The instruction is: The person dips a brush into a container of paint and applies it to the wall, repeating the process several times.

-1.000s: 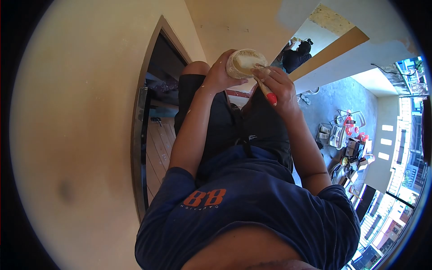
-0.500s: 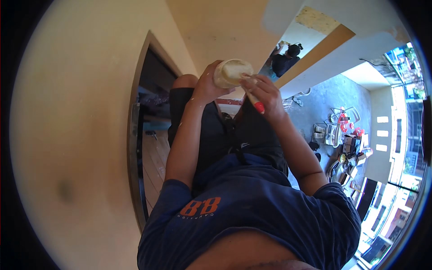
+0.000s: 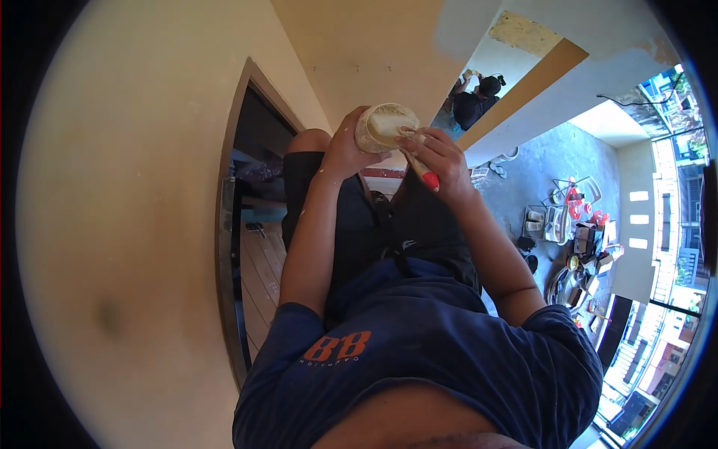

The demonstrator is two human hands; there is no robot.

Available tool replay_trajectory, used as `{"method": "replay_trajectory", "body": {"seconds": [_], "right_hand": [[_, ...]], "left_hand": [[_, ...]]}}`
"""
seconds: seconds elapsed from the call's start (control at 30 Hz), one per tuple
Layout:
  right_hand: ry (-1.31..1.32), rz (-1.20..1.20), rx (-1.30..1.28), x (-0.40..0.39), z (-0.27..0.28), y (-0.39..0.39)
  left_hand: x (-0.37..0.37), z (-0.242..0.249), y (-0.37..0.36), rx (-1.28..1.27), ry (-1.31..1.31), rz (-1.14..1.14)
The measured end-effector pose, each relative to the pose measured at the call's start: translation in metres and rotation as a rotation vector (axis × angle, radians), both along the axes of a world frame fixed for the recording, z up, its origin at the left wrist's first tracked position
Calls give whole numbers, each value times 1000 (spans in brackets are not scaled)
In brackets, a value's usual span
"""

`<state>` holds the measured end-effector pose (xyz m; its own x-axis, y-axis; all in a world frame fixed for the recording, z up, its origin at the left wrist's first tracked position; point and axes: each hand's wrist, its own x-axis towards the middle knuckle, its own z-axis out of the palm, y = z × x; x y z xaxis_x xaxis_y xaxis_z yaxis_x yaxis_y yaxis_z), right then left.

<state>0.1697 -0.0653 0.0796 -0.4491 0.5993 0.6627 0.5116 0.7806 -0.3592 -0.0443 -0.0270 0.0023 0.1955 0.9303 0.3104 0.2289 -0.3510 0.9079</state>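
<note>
My left hand (image 3: 346, 150) is wrapped around the side of a paint-smeared tub (image 3: 365, 141), whose open mouth shows pale cream paint inside. The tub is held up in front of my knees. My right hand (image 3: 443, 159) grips a paintbrush (image 3: 429, 179) with a pale handle and a red end. That red end points down towards my body, while the brush head is at the tub's right rim, mostly hidden by my fingers. Flecks of paint show on my left forearm.
A cream wall (image 3: 120, 209) and a dark doorway (image 3: 258, 135) are on my left. A mirror-like panel (image 3: 505, 63) at upper right shows a person in dark clothes. Boxes, containers and red items (image 3: 576, 217) crowd the grey floor (image 3: 516, 202) at right.
The view has shifted slightly, and the tub sits a little lower in the picture. Both hands keep their holds, and the brush stays at the tub's rim.
</note>
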Motion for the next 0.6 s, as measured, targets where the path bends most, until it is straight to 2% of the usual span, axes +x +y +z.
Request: {"method": "replay_trajectory", "body": {"seconds": [0.27, 0.4, 0.47, 0.6], "right_hand": [[-18, 21, -43, 3, -2, 3], [-25, 27, -7, 4, 5, 2], [-14, 33, -75, 5, 1, 1], [10, 52, 2, 7, -4, 4]], "left_hand": [[1, -1, 1, -51, 7, 0], [0, -8, 3, 15, 24, 8], [0, -10, 4, 5, 51, 38], [1, -1, 3, 71, 43, 14]]}}
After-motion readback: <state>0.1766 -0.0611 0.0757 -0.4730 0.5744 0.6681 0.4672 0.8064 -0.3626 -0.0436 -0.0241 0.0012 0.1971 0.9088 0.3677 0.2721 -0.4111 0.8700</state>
